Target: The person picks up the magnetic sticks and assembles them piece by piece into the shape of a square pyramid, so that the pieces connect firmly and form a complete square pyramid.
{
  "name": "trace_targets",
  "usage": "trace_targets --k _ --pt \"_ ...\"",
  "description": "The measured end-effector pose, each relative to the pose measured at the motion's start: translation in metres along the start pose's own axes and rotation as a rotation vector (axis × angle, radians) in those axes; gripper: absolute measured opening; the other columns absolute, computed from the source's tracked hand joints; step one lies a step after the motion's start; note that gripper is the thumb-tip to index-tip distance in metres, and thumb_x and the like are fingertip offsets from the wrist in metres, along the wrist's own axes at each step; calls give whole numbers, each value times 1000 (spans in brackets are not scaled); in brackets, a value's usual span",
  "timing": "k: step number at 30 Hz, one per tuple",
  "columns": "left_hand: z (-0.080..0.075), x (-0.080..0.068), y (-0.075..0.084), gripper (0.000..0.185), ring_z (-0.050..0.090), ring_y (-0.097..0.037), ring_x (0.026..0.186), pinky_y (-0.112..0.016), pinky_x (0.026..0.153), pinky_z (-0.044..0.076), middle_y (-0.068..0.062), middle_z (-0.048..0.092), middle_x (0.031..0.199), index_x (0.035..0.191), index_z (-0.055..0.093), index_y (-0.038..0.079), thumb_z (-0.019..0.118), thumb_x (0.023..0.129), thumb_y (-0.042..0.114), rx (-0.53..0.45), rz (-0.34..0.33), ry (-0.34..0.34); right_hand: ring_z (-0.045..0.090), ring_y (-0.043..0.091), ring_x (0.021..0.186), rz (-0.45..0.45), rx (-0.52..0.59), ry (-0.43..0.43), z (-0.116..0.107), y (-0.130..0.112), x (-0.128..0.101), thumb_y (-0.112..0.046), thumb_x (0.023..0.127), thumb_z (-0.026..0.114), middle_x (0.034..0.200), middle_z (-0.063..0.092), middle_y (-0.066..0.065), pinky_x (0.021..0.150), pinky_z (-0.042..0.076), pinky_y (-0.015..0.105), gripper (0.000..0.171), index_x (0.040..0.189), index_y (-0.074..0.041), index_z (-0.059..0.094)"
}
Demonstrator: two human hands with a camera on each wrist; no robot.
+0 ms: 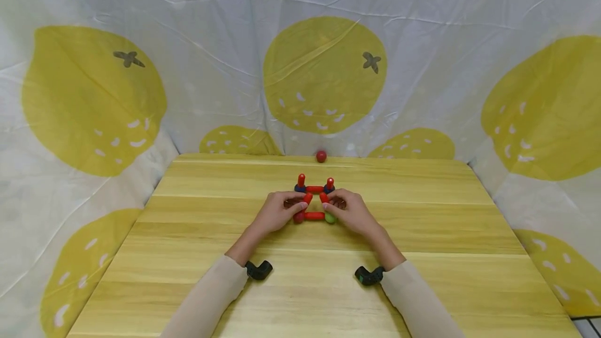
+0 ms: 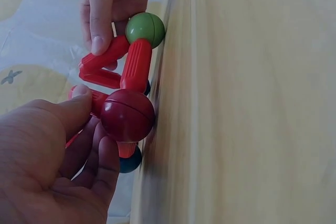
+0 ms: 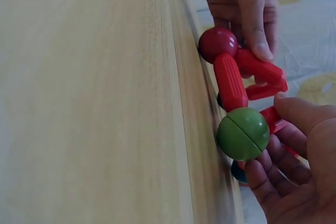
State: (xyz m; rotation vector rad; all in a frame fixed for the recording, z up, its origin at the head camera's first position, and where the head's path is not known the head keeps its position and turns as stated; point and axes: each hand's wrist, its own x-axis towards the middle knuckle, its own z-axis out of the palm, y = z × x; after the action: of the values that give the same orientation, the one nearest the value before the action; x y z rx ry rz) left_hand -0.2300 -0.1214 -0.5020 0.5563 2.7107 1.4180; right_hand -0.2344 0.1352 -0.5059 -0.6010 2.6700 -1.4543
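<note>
A frame of red toy rods and balls stands on the table, seen in the head view's middle. At its front, a red rod (image 1: 314,216) joins a dark red ball (image 3: 218,44) and a green ball (image 2: 145,29). My left hand (image 1: 276,212) pinches a slanting red rod (image 1: 307,198) at the dark red ball. The right hand (image 1: 351,213) pinches a matching rod (image 1: 324,198) at the green ball. Behind them, two dark blue balls (image 1: 300,189) are linked by another red rod (image 1: 315,190), each bearing a raised red rod (image 1: 301,179). Fingers partly hide the sides.
A loose red ball (image 1: 321,156) lies at the table's far edge. Beyond it hangs a pale cloth (image 1: 225,67) printed with yellow fruit. Black wrist devices (image 1: 259,270) sit at both sleeve cuffs, above the wooden table (image 1: 314,296).
</note>
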Motion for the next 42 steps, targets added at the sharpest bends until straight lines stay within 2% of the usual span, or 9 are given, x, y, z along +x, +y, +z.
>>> trace_targets --k 7,10,13,15,18,21,26,35,42 --pt "-2 2 1 35 70 -10 89 -31 82 60 0 76 106 126 75 17 73 97 37 -5 0 7 62 16 83 4 -2 13 -2 1 0 -30 94 78 95 69 3 74 55 26 29 114 -10 71" --pt "-8 0 0 45 70 -14 93 -34 85 61 -1 74 106 131 71 17 79 92 39 -42 -6 24 63 18 85 -5 14 38 -5 4 -3 -34 90 82 97 68 5 76 56 28 37 117 -11 68" --pt "-16 -1 -2 65 67 -22 111 -40 99 58 -6 69 126 141 62 16 86 85 38 -68 -2 45 64 22 96 -24 31 75 -10 5 -6 -34 87 85 110 67 10 85 58 36 50 126 -9 64" --pt "-19 -1 -3 80 60 -26 128 -43 110 51 -7 58 146 150 52 16 89 82 36 -56 -2 38 62 27 111 -38 44 79 -12 6 -6 -30 87 85 125 64 13 95 57 45 62 137 -6 58" --pt "-19 0 -5 100 47 -33 145 -49 118 42 -5 40 163 161 36 20 91 79 38 -8 -9 -6 53 32 133 -57 41 37 -11 7 -4 -28 87 85 149 52 12 107 51 52 78 151 -8 45" --pt "-17 2 -6 110 40 -37 150 -53 121 37 -3 30 169 165 25 23 90 78 44 32 -27 -64 43 33 146 -58 33 -35 -10 8 -4 -30 88 84 162 39 7 116 44 52 90 161 -15 32" --pt "-12 5 -8 111 39 -40 150 -53 121 36 -4 30 169 166 23 26 88 79 49 38 -28 -122 37 31 152 -30 21 -99 -9 5 -6 -32 90 82 166 34 7 121 38 49 98 166 -23 21" --pt "-10 5 -7 98 37 -28 152 -49 124 33 -1 40 164 163 31 24 86 84 39 38 32 -124 46 39 145 -33 -82 -128 -11 5 -8 -41 90 79 168 32 6 120 37 54 95 165 -31 22" --pt "-11 5 -5 88 39 -24 152 -48 125 31 1 46 160 160 39 23 85 86 34 33 73 -126 32 33 154 -80 -136 -133 -8 7 -7 -44 91 78 167 33 6 125 27 57 93 165 -28 24"
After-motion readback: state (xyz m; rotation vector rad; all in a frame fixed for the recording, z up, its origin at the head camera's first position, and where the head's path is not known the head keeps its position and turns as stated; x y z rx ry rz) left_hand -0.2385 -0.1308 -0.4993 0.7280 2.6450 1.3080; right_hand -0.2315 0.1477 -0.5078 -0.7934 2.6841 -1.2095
